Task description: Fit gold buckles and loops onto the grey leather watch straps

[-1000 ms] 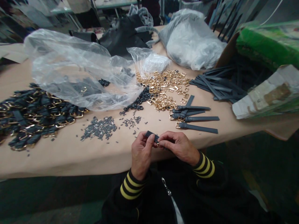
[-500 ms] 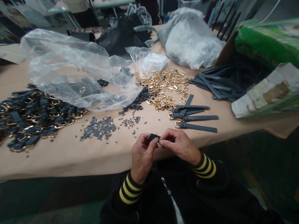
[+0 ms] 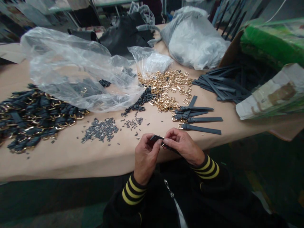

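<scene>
A dark strap (image 3: 156, 138) with a small gold buckle is held between both hands at the table's front edge. My left hand (image 3: 146, 155) pinches its left end between thumb and fingers. Thumb and fingertips of my right hand (image 3: 185, 146) close on the strap beside the buckle, and part of the strap runs under that palm. Just beyond my right hand lie several buckled straps (image 3: 201, 128). Gold buckles (image 3: 169, 85) form a loose pile further back, with black loops (image 3: 143, 98) at its left. Small grey pieces (image 3: 101, 129) are scattered to the left of my hands.
Finished-looking buckled straps (image 3: 35, 117) are heaped at the left. A clear plastic bag (image 3: 83, 69) covers the middle left. Loose dark strips (image 3: 220, 82) lie at the right by a torn box (image 3: 268, 95). A stuffed plastic bag (image 3: 194, 38) stands at the back.
My right hand has shifted slightly up and right, and the gold buckle and more of the strap now show between the hands. My left hand has moved slightly up.
</scene>
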`<action>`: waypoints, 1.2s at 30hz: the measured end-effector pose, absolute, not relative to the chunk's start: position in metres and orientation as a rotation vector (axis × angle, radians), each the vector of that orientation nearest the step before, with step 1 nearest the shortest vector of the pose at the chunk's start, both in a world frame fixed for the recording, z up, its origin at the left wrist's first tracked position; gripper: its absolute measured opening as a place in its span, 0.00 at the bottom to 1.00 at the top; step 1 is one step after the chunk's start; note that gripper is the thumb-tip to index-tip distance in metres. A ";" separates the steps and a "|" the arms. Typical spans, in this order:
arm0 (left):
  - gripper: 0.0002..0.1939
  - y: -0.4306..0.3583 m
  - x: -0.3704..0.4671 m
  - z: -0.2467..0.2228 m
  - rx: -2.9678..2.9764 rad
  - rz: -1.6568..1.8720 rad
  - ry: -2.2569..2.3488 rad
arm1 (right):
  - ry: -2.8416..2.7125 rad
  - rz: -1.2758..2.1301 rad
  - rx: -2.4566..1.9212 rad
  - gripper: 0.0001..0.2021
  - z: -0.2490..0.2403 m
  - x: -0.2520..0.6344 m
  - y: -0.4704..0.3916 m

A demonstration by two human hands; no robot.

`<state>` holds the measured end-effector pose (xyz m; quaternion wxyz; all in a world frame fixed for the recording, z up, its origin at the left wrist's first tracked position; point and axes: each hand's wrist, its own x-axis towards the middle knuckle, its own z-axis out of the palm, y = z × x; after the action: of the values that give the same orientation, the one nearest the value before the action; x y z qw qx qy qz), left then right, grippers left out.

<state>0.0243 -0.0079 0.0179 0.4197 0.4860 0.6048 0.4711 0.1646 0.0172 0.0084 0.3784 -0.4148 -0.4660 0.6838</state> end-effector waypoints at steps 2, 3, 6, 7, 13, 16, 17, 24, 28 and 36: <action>0.07 -0.007 0.023 0.018 1.195 1.149 1.483 | -1.138 1.780 -1.058 0.09 0.007 0.164 0.018; 0.08 -0.007 0.022 0.018 1.177 1.136 1.464 | -1.144 1.781 -1.066 0.10 0.007 0.164 0.018; 0.07 -0.006 0.020 0.016 1.130 1.117 1.436 | -1.256 1.716 -1.131 0.09 0.009 0.164 0.020; 0.07 -0.006 0.020 0.015 1.130 1.114 1.441 | -1.304 1.687 -1.150 0.09 0.010 0.164 0.020; 0.03 -0.012 0.026 0.014 1.408 1.182 1.506 | -1.473 1.490 -1.222 0.06 0.004 0.160 0.021; 0.06 -0.013 0.027 0.017 1.350 1.227 1.400 | -1.416 1.397 -1.299 0.06 0.001 0.159 0.021; 0.10 -0.012 0.026 0.018 1.226 1.221 1.322 | -1.389 1.413 -1.292 0.07 0.001 0.159 0.021; 0.10 -0.006 0.015 0.024 0.628 0.944 0.975 | -1.568 1.511 -1.068 0.08 0.012 0.166 0.020; 0.10 -0.005 0.008 0.020 0.666 0.794 0.991 | -1.717 1.402 -1.151 0.08 0.011 0.169 0.019; 0.13 -0.005 0.000 0.006 0.560 0.681 0.765 | -1.582 1.800 -0.983 0.13 0.013 0.174 0.022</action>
<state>0.0001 -0.0054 0.0061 0.8344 0.2642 0.3613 0.3216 0.1742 0.0224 0.0133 0.2720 -0.3653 -0.5877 0.6687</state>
